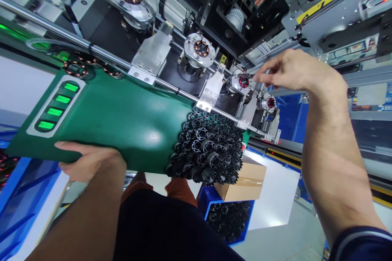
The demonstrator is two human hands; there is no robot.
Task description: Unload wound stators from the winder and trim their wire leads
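Observation:
My right hand (284,71) reaches to the third winding fixture (237,83), thumb and fingers pinched on a thin dark tool (248,76) whose kind I cannot make out. Its tip is over the copper-wound stator (244,82) seated there, lit red. My left hand (88,161) rests at the front edge of the green work surface (134,110), its thumb stretched out and fingers apart, holding nothing visible. Near it is a panel (56,106) with several green-lit buttons. Several black unwound stator cores (211,147) stand stacked at the right of the surface.
Other fixtures hold wound stators (201,48), with a metal rail (116,63) running before them. Wound stators (76,69) lie at the surface's back left. Below are a cardboard box (245,181) and a blue bin (249,220) of dark parts. Machine frames rise behind.

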